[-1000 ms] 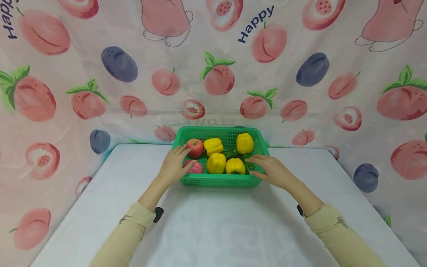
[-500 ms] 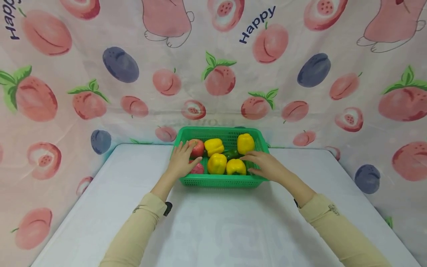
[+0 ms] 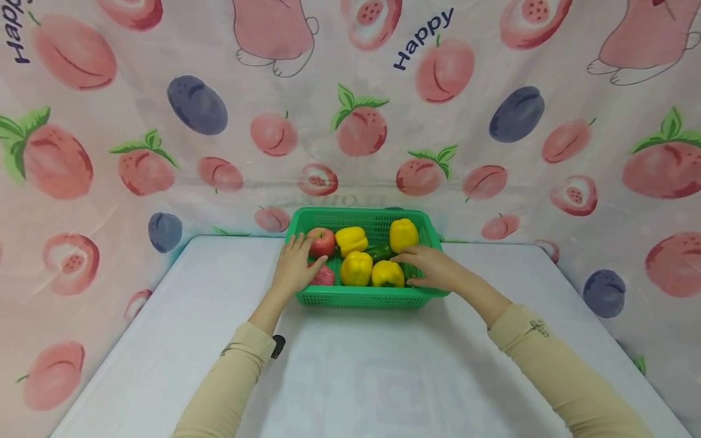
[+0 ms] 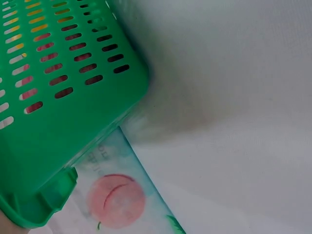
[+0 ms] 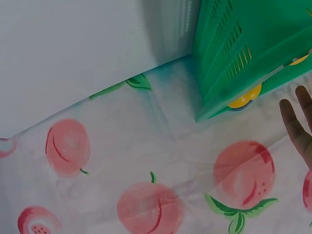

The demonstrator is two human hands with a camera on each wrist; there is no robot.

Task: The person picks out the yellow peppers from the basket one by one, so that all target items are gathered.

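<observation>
A green plastic basket [image 3: 361, 297] with perforated walls sits at the far side of the table. My left hand [image 3: 291, 271] lies over its left rim, fingers spread and fairly straight, close to a red apple [image 3: 322, 243] and a pink netted ball-like thing [image 3: 324, 277] that it partly covers. Over the right rim hovers my right hand [image 3: 438, 269], fingers extended beside a yellow bell pepper [image 3: 387, 274] and a dark green vegetable, mostly hidden. In the right wrist view, two straight fingers [image 5: 292, 122] show apart from the basket wall. I see nothing gripped in either hand.
More yellow bell peppers [image 3: 356, 269] and a dark green vegetable [image 3: 379, 252] lie inside the basket. A fruit-printed cloth [image 3: 235, 176] hangs behind the white-covered table [image 3: 356, 377], meeting its back edge.
My left hand has shifted right, more over the basket's left rim. The right hand has moved slightly up, its forearm a little left. The basket and its contents look the same.
</observation>
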